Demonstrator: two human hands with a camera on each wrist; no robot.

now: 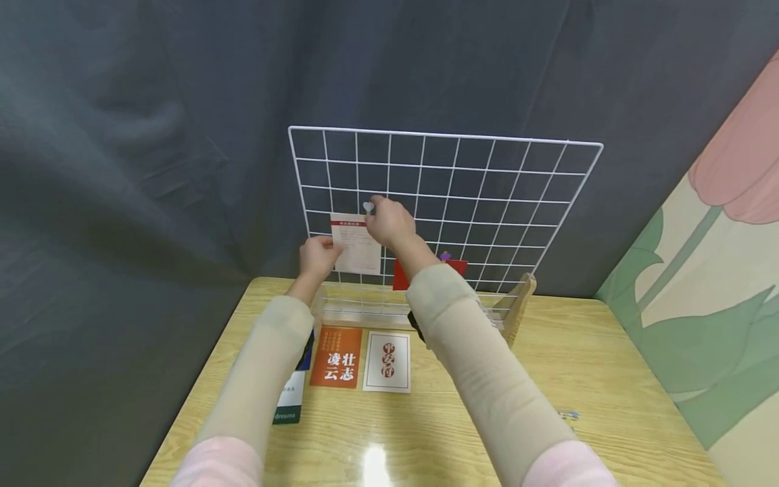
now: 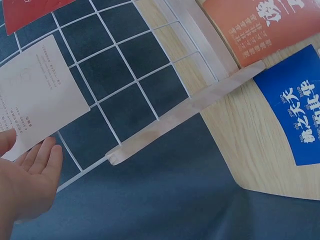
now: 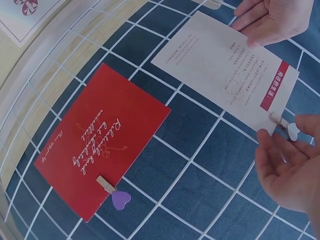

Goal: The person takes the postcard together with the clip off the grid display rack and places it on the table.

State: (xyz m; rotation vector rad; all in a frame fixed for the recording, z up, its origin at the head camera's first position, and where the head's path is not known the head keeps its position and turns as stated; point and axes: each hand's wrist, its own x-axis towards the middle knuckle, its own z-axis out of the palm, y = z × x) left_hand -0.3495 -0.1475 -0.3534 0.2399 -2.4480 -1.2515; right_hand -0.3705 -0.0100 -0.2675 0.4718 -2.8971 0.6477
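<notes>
A white printed card (image 1: 358,250) with a red heading band stands against the white wire grid (image 1: 471,195). My left hand (image 1: 319,256) pinches its left edge, thumb in front and fingers behind. At the card's top edge sits a small wooden clip (image 3: 278,120) with a white heart (image 3: 293,131). My right hand (image 3: 295,167) is around this clip, thumb and fingers apart on either side, the heart uncovered. Lower on the grid hangs a red card (image 3: 102,140) with white script, held by a clip with a purple heart (image 3: 121,200).
On the wooden table (image 1: 462,419) before the grid lie an orange card (image 1: 336,357), a white card with red characters (image 1: 387,362) and a blue card (image 2: 295,107). A green-and-white card (image 1: 289,399) is partly behind the left forearm. Wooden feet (image 1: 518,308) support the grid.
</notes>
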